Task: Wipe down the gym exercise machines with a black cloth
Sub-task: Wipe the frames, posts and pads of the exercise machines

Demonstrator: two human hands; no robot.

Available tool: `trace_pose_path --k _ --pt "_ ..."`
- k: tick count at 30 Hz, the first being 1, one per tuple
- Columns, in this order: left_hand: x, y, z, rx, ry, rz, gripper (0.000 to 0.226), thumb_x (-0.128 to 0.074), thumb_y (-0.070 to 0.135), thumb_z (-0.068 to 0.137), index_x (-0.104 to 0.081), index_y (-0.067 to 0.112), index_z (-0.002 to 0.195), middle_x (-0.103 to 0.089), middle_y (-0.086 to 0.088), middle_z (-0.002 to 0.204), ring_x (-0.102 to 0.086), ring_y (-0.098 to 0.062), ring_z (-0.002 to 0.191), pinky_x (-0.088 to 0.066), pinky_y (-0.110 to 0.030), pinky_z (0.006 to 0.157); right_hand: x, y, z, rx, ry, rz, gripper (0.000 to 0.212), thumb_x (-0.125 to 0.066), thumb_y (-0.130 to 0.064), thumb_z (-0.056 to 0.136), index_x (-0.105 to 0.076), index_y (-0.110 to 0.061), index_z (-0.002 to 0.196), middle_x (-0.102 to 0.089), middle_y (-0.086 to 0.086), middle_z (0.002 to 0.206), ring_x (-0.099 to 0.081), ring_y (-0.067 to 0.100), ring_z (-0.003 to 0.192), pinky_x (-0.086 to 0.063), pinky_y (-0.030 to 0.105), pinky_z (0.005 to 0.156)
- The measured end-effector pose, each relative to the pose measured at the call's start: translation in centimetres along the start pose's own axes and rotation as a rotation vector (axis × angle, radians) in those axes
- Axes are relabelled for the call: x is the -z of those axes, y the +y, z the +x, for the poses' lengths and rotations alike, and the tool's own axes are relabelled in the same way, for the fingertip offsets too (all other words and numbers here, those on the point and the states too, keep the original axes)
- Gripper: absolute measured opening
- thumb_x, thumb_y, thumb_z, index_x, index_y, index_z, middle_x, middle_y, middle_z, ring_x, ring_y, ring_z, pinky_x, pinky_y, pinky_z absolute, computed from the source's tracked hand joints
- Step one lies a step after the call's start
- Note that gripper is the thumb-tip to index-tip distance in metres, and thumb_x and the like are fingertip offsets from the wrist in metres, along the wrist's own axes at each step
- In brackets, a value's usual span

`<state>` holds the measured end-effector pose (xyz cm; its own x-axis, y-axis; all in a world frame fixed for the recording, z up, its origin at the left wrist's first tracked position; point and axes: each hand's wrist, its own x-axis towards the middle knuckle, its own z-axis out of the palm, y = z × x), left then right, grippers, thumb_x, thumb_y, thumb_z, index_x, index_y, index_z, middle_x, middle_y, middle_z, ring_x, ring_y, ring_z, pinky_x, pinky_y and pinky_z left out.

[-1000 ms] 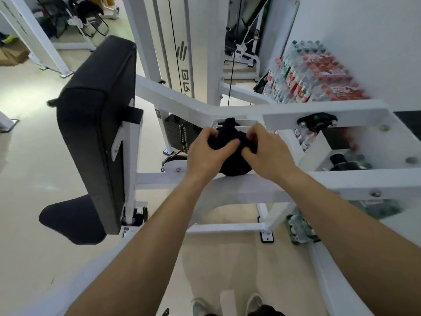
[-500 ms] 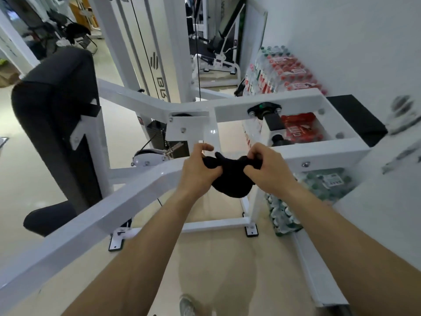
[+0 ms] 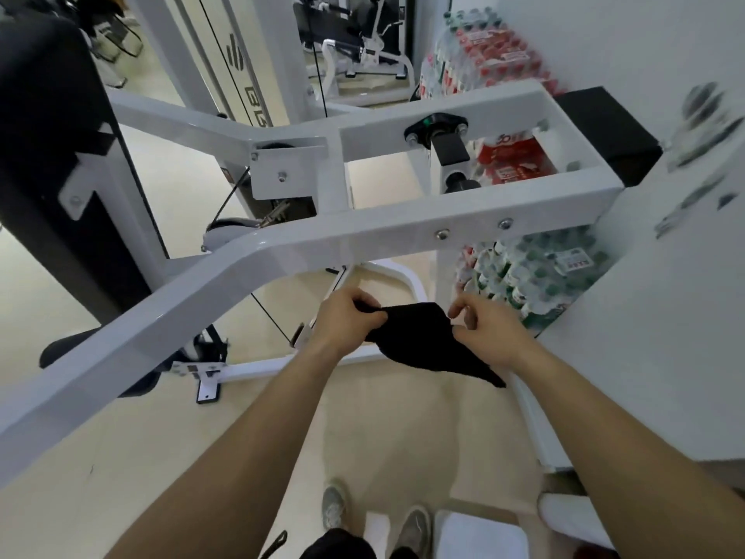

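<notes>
While two grey shoes (image 3: 415,526) stand on the pale floor (image 3: 100,498) at the bottom of the view, two bare forearms reach forward and both hands hold the one black cloth (image 3: 419,340) in the air between them. The left hand (image 3: 346,320) grips its left end with curled fingers. The right hand (image 3: 487,336) pinches its right edge between thumb and fingertips. The cloth is dark, soft and matte, pulled out into a flattish band, with one pointed corner hanging down under the right wrist. Half a second ago it was a bunched lump held up at the machine's white frame bar (image 3: 282,252); now it sits lower, nearer the body and clear of that bar. Two bolts (image 3: 442,234) show on the bar's near face. Beyond stand one black back pad (image 3: 52,155) at the left and packs of bottled water (image 3: 536,276) against the wall at the right.
</notes>
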<state>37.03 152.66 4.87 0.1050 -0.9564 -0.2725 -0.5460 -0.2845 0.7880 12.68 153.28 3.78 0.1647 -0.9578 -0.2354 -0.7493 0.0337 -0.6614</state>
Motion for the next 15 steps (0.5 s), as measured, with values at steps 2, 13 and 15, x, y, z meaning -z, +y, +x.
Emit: trace_pose_path --k 2,13,15 --pt "0.0 -1.0 0.0 0.002 0.023 -0.014 0.015 -0.076 0.012 0.077 -0.070 0.026 0.080 -0.070 0.009 0.084 -0.068 -0.011 0.084 -0.059 -0.040 0.083 -0.9 0.5 0.2 -0.039 -0.049 -0.009 0.018 -0.060 -0.020 0.088 -0.058 -0.036 0.082 -0.060 -0.005 0.073 -0.059 0.013 0.066 -0.047 0.032 0.060" --pt "0.8 -7.9 2.3 -0.164 -0.165 0.041 0.037 -0.056 0.004 0.072 -0.073 0.034 0.085 -0.073 0.018 0.089 -0.069 -0.007 0.090 -0.056 -0.031 0.081 -13.6 -2.7 6.8 0.147 -0.267 0.075 0.070 -0.053 -0.010 0.083 -0.041 -0.038 0.145 -0.027 0.000 0.149 -0.027 0.028 0.137 -0.029 0.043 0.115" --pt "1.2 -10.4 3.5 -0.192 -0.157 -0.001 0.041 -0.053 -0.011 0.073 -0.075 0.018 0.091 -0.075 0.012 0.089 -0.068 -0.005 0.085 -0.049 -0.018 0.074 -16.2 -2.9 9.0 0.143 -0.321 0.108 0.063 -0.053 -0.023 0.073 -0.054 -0.034 0.134 -0.031 -0.002 0.146 -0.027 0.028 0.136 -0.032 0.046 0.113"
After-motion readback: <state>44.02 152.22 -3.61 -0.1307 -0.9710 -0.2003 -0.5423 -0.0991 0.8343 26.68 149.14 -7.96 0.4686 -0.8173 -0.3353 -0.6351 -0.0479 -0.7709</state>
